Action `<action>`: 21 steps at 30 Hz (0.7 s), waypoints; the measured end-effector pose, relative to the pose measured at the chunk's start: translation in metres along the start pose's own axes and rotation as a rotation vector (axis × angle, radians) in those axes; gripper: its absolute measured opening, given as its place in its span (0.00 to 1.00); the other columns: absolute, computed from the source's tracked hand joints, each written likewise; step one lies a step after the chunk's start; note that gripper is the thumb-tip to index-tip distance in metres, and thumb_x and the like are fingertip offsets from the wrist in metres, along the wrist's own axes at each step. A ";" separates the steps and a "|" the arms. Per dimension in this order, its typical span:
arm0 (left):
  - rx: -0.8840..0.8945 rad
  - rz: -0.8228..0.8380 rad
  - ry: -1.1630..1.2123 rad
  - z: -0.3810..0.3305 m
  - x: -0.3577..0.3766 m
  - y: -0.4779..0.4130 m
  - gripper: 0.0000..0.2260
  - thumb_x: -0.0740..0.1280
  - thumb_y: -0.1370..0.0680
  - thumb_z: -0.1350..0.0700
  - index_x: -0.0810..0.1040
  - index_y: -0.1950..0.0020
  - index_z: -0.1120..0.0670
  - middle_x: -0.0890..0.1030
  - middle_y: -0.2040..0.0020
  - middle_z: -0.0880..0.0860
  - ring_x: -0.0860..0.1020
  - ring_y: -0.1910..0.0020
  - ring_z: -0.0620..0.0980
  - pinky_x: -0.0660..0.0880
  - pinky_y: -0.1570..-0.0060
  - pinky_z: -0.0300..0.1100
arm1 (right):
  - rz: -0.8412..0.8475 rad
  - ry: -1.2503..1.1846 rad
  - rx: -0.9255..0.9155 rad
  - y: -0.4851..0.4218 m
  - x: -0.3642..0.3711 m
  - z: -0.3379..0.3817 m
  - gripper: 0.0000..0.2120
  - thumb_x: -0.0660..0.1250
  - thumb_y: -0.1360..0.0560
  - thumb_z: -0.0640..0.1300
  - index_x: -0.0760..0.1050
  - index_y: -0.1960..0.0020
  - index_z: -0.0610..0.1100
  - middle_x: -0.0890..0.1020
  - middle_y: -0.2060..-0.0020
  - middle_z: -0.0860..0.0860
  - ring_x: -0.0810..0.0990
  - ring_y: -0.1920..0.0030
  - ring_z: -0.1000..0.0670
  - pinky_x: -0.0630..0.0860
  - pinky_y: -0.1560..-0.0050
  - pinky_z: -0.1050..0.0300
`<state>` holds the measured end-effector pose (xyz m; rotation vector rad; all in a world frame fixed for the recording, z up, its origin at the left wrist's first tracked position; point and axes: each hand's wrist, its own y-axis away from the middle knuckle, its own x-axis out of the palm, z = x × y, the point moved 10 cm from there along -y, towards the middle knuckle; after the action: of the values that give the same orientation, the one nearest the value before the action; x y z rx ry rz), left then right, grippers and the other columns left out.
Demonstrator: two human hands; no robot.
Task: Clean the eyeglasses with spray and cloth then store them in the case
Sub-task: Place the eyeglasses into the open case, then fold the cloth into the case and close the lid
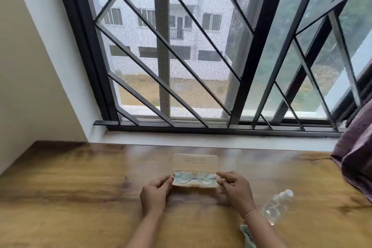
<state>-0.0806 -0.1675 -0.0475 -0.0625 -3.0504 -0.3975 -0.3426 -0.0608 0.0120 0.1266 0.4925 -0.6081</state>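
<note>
Head view: large black-framed window with diagonal metal grille (pixel 181 46) at rear. Glossy brown wood-grain table (pixel 80 187) below. Purple fabric (pixel 354 157) at right edge. Clear plastic spray bottle (pixel 278 204) lying near right forearm; light green cloth (pixel 246 232) partly hidden beneath it. Open translucent beige eyeglass case (pixel 194 175) at table centre, lid raised; lid marking blurred, unreadable. Pale blue clear-framed eyeglasses (pixel 193 178) folded inside. Left hand (pixel 155 193) pinching case's left end; right hand (pixel 235 189) pinching right end.
</note>
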 end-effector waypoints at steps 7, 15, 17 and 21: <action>-0.001 -0.007 -0.008 0.001 -0.001 -0.001 0.06 0.75 0.31 0.61 0.85 0.58 0.50 0.85 0.60 0.53 0.83 0.58 0.52 0.78 0.47 0.53 | 0.014 0.017 0.000 0.006 0.000 0.006 0.11 0.70 0.30 0.35 0.83 0.52 0.48 0.82 0.57 0.47 0.81 0.56 0.47 0.78 0.52 0.50; -0.021 -0.061 0.153 0.002 -0.005 0.007 0.07 0.70 0.27 0.65 0.81 0.49 0.63 0.84 0.61 0.56 0.83 0.64 0.48 0.81 0.62 0.37 | -0.058 0.277 -0.236 0.038 -0.023 0.049 0.16 0.71 0.32 0.34 0.80 0.45 0.42 0.78 0.59 0.51 0.78 0.61 0.52 0.73 0.54 0.67; -0.004 -0.112 0.178 0.001 -0.013 0.014 0.07 0.69 0.26 0.62 0.81 0.49 0.63 0.84 0.61 0.56 0.83 0.65 0.46 0.80 0.64 0.34 | -0.090 0.419 -0.271 0.057 -0.038 0.050 0.15 0.73 0.33 0.33 0.81 0.47 0.41 0.79 0.60 0.50 0.79 0.62 0.50 0.70 0.58 0.70; 0.027 -0.222 0.161 0.004 -0.032 0.030 0.06 0.67 0.24 0.59 0.80 0.50 0.60 0.83 0.72 0.47 0.82 0.71 0.42 0.79 0.67 0.33 | -0.069 0.679 -0.161 0.084 -0.056 0.012 0.16 0.81 0.50 0.36 0.82 0.64 0.45 0.82 0.69 0.52 0.81 0.70 0.49 0.70 0.76 0.65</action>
<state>-0.0474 -0.1386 -0.0456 0.2971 -2.9096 -0.3545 -0.3292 0.0343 0.0467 0.1631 1.2041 -0.5823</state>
